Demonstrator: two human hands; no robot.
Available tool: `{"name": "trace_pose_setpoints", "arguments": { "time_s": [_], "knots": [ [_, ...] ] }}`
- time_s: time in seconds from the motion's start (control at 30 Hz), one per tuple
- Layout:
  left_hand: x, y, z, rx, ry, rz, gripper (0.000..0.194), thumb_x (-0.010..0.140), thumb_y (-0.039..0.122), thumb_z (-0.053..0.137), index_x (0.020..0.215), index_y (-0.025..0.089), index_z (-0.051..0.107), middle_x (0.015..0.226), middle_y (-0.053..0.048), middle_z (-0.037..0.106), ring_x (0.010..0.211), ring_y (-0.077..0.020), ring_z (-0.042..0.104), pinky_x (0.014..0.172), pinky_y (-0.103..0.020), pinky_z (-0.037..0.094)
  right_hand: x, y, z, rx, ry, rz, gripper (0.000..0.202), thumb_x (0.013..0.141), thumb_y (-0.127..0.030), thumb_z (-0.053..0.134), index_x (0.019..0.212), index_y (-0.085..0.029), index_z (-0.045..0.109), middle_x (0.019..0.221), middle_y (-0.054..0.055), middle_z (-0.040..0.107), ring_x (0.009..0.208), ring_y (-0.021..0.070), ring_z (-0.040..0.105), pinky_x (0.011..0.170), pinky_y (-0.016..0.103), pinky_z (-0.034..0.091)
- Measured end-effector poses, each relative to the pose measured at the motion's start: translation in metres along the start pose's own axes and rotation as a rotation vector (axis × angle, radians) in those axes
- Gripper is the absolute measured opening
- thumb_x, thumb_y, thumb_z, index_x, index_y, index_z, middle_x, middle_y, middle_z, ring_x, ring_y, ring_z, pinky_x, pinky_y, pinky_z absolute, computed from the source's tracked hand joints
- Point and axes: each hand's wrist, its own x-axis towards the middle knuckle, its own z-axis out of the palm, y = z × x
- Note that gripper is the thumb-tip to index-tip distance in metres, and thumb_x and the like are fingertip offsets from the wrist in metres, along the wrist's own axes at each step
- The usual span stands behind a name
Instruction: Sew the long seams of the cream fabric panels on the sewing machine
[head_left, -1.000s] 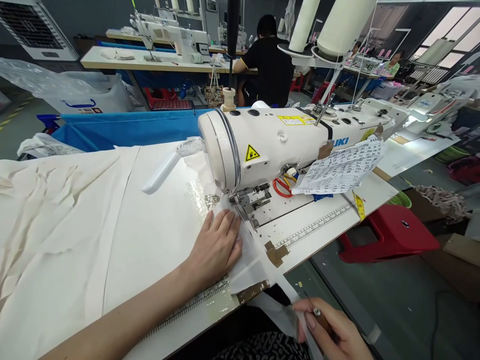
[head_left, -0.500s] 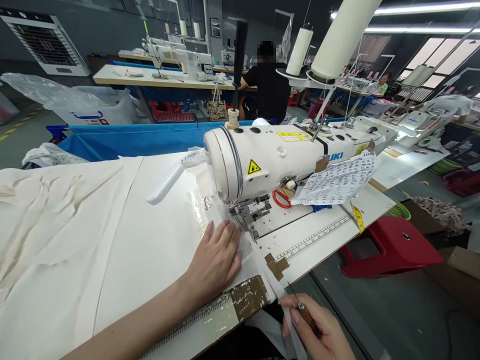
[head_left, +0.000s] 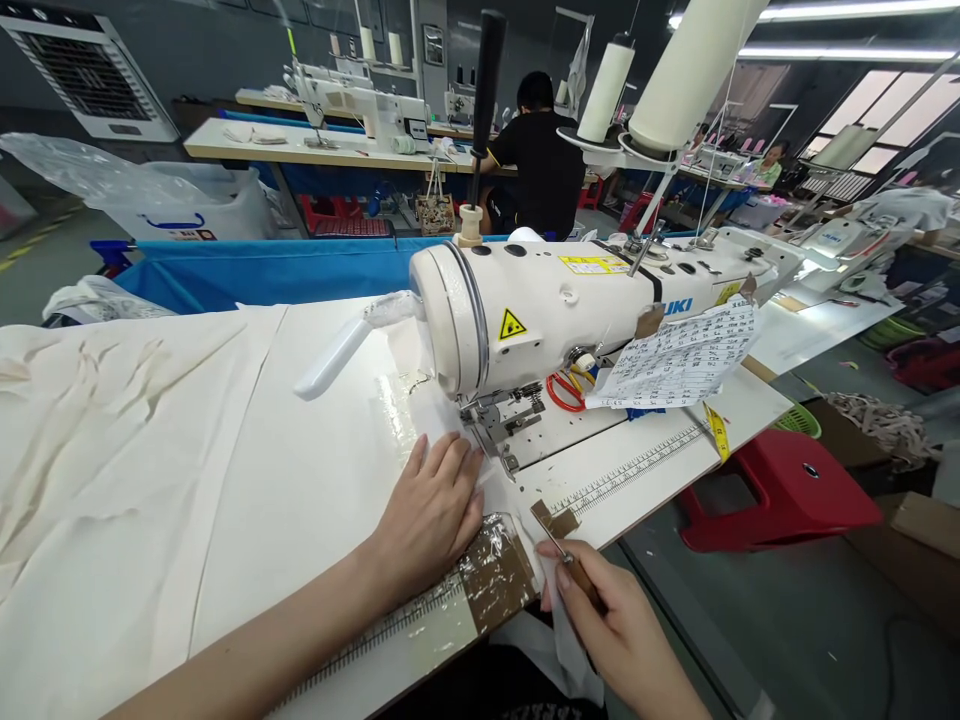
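My left hand [head_left: 435, 505] lies flat on white fabric [head_left: 491, 490], its fingertips just in front of the presser foot area of the sewing machine [head_left: 525, 310]. At the table's front edge, my right hand [head_left: 611, 610] grips an awl [head_left: 581, 580] by its wooden handle. The awl's thin metal shaft points up and left over the tabletop. Between the thumb and fingers of that same hand passes a strip of white fabric [head_left: 566, 635], which hangs below the edge. The needle is too small to make out.
Cream cloth [head_left: 90, 450] is bunched at the left. A handwritten paper sheet [head_left: 675, 355] hangs on the machine. Nearby are a yellow measuring tape [head_left: 716, 432], a red stool [head_left: 787, 485] and large thread cones [head_left: 675, 90]. A person in black [head_left: 544, 170] sits beyond.
My right hand has moved up and slightly left toward the machine, with the awl and fabric strip. My left hand has stayed almost in place.
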Motion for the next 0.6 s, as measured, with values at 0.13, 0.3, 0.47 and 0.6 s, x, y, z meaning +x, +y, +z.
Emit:
{"name": "trace_pose_setpoints", "arguments": {
  "time_s": [0.13,0.3,0.47,0.6],
  "knots": [
    [0.001,0.000,0.001,0.001,0.007,-0.005,0.043,0.099,0.029,0.031,0.130,0.009,0.052,0.129,-0.017,0.055,0.127,-0.0324,0.045,0.109,-0.057,0.035,0.008,-0.006,-0.001,-0.106,0.021,0.011,0.032,0.104,-0.033,0.037,0.122,-0.019,0.059,0.076,0.001,0.065,0.062,0.0157,0.057,0.056,0.023,0.042],
    [0.003,-0.002,0.002,-0.002,0.031,-0.009,0.043,0.098,0.028,0.032,0.128,0.007,0.055,0.125,-0.017,0.057,0.124,-0.0322,0.045,0.110,-0.058,0.034,0.018,-0.010,0.000,-0.131,0.024,-0.019,0.033,0.102,-0.029,0.036,0.124,-0.019,0.058,0.094,0.005,0.067,0.077,0.0178,0.063,0.068,0.025,0.048],
    [0.008,-0.002,-0.002,0.043,0.009,-0.024,0.042,0.095,0.024,0.039,0.127,0.005,0.058,0.112,-0.016,0.059,0.108,-0.0299,0.051,0.111,-0.056,0.032,0.027,-0.011,0.002,-0.171,0.035,-0.043,0.032,0.100,-0.025,0.037,0.121,-0.019,0.060,0.095,0.005,0.066,0.085,0.0201,0.065,0.072,0.027,0.050],
    [0.014,-0.004,-0.003,0.118,-0.034,-0.045,0.039,0.095,0.016,0.040,0.125,0.003,0.059,0.102,-0.016,0.060,0.095,-0.0277,0.053,0.094,-0.047,0.046,0.031,-0.013,0.005,-0.168,0.047,-0.028,0.029,0.099,-0.028,0.039,0.107,-0.019,0.065,0.082,0.004,0.063,0.074,0.0198,0.062,0.070,0.030,0.049]
  ]
}}
